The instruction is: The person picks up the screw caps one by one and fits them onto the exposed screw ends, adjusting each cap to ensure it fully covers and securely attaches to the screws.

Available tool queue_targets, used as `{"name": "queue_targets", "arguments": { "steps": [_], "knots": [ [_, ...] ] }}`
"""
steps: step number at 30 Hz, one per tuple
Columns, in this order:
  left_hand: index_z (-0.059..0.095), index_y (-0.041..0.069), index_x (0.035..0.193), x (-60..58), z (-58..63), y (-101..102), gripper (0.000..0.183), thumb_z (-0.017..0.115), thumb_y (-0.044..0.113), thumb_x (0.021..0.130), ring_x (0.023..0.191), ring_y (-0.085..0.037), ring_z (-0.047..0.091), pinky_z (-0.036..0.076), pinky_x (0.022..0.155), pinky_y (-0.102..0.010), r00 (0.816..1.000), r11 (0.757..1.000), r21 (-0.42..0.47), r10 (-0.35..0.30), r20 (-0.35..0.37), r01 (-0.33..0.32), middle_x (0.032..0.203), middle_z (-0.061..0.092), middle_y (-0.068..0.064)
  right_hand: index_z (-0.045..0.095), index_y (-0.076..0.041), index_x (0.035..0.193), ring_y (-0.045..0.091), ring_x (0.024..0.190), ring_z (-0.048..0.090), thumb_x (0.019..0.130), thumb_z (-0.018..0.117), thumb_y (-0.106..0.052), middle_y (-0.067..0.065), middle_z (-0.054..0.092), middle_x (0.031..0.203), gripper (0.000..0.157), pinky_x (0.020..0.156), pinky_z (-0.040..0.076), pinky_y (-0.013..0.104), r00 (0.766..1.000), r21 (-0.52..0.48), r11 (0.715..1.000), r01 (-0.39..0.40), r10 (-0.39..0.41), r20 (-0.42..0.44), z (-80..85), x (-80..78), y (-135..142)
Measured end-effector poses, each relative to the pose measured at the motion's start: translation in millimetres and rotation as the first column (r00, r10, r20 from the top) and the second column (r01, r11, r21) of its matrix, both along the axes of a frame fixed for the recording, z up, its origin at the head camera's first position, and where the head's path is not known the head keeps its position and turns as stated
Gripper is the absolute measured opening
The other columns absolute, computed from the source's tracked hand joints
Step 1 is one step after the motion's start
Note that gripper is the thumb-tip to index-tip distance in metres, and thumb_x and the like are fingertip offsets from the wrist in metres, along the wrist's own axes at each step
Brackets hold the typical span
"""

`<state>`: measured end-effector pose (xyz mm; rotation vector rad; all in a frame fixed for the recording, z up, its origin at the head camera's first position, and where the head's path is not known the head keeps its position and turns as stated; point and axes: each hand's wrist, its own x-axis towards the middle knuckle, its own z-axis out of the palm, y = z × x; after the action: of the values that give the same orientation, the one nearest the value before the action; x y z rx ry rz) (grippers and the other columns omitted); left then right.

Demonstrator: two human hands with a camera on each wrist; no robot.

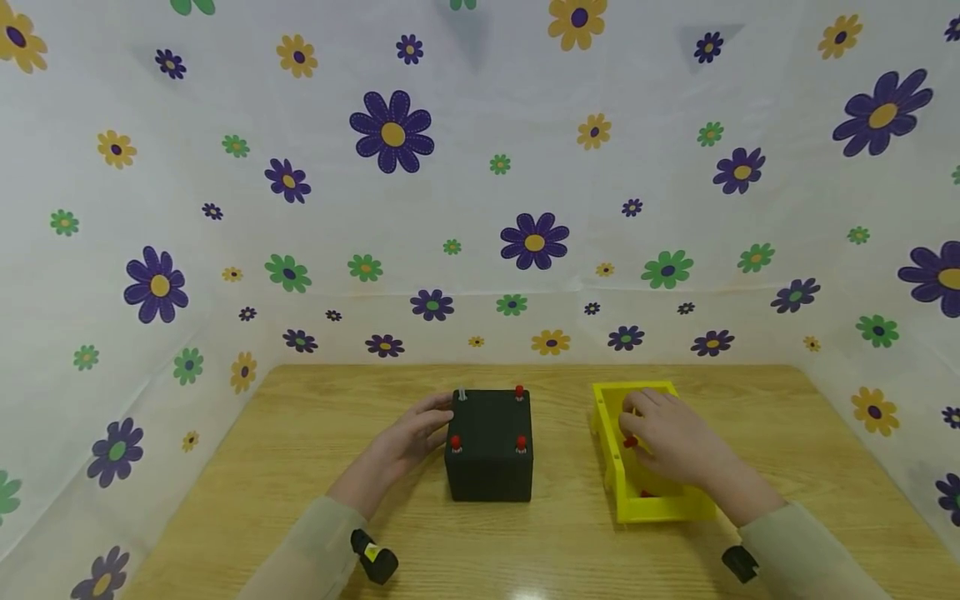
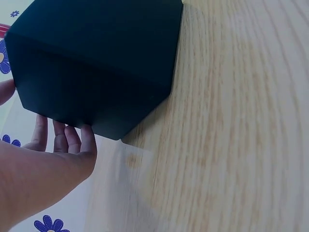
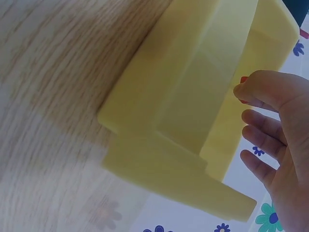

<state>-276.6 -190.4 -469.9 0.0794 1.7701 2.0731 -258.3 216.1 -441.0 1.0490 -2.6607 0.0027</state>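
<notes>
A black box (image 1: 491, 475) stands on the table, with small posts at its top corners. Three posts carry red caps, such as the front left cap (image 1: 456, 442); the back left post (image 1: 462, 394) is bare and metallic. My left hand (image 1: 408, 435) rests against the box's left side, fingertips (image 2: 88, 133) touching its wall. Over the yellow bin (image 1: 666, 510) to the right, my right hand (image 1: 667, 435) pinches a small red cap (image 1: 630, 442) between thumb and index finger. The other right fingers are loosely bent. Another red piece (image 1: 646, 493) lies in the bin, partly visible.
The wooden table (image 1: 562, 550) holds the box and the bin, with a gap between them. A white flowered cloth (image 1: 465, 192) encloses the back and sides. Small black devices, such as the left one (image 1: 375, 560), sit at both wrists.
</notes>
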Motion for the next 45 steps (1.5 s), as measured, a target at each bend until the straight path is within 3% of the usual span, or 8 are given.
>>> {"name": "queue_targets", "arguments": {
  "steps": [9, 17, 30, 40, 45],
  "knots": [
    [0.034, 0.0, 0.162, 2.3, -0.3, 0.7, 0.062, 0.052, 0.013, 0.105, 0.148, -0.03, 0.04, 0.027, 0.132, -0.051, 1.0, 1.0, -0.011, 0.018, 0.017, -0.018, 0.144, 0.054, 0.0, 0.064, -0.018, 0.086, 0.021, 0.093, 0.056, 0.08, 0.088, -0.006, 0.004, 0.065, 0.103, 0.028, 0.083, 0.057, 0.037, 1.0, -0.001, 1.0, -0.014, 0.014, 0.0, 5.2, -4.2, -1.4],
    [0.035, 0.0, 0.162, 4.1, 0.1, 0.7, 0.063, 0.053, 0.013, 0.104, 0.152, -0.035, 0.035, 0.026, 0.132, -0.052, 1.0, 1.0, -0.013, 0.022, 0.012, -0.022, 0.141, 0.055, 0.002, 0.066, -0.017, 0.088, 0.021, 0.094, 0.056, 0.079, 0.089, -0.006, 0.005, 0.064, 0.103, 0.028, 0.086, 0.057, 0.038, 1.0, -0.007, 1.0, 0.002, -0.002, 0.012, 12.3, -8.7, -3.0],
    [0.035, 0.001, 0.162, 0.4, -0.5, 1.8, 0.062, 0.052, 0.013, 0.104, 0.149, -0.03, 0.039, 0.028, 0.131, -0.05, 0.999, 0.999, -0.022, 0.035, 0.024, -0.034, 0.142, 0.056, 0.002, 0.066, -0.016, 0.088, 0.022, 0.095, 0.057, 0.079, 0.089, -0.005, 0.006, 0.065, 0.105, 0.028, 0.088, 0.059, 0.038, 0.999, -0.003, 1.0, -0.028, 0.028, -0.02, 24.4, -16.1, -4.6],
    [0.032, -0.001, 0.163, 1.1, -0.1, 4.8, 0.065, 0.053, 0.012, 0.103, 0.157, -0.037, 0.029, 0.022, 0.134, -0.054, 0.999, 0.999, -0.014, 0.044, 0.03, -0.044, 0.157, 0.046, -0.01, 0.066, -0.016, 0.089, 0.022, 0.095, 0.054, 0.08, 0.089, -0.006, 0.006, 0.063, 0.105, 0.027, 0.086, 0.056, 0.036, 0.999, 0.014, 1.0, -0.023, 0.023, -0.038, 30.2, -18.9, -7.8],
    [0.032, 0.0, 0.163, 2.0, 0.6, 4.2, 0.065, 0.053, 0.013, 0.103, 0.157, -0.037, 0.029, 0.022, 0.134, -0.054, 0.999, 0.999, -0.008, 0.039, 0.028, -0.039, 0.155, 0.048, -0.008, 0.068, -0.015, 0.091, 0.023, 0.096, 0.054, 0.081, 0.088, -0.006, 0.006, 0.064, 0.105, 0.025, 0.088, 0.056, 0.037, 1.0, 0.01, 1.0, -0.014, 0.014, -0.027, 34.9, -18.3, -11.6]
  ]
}}
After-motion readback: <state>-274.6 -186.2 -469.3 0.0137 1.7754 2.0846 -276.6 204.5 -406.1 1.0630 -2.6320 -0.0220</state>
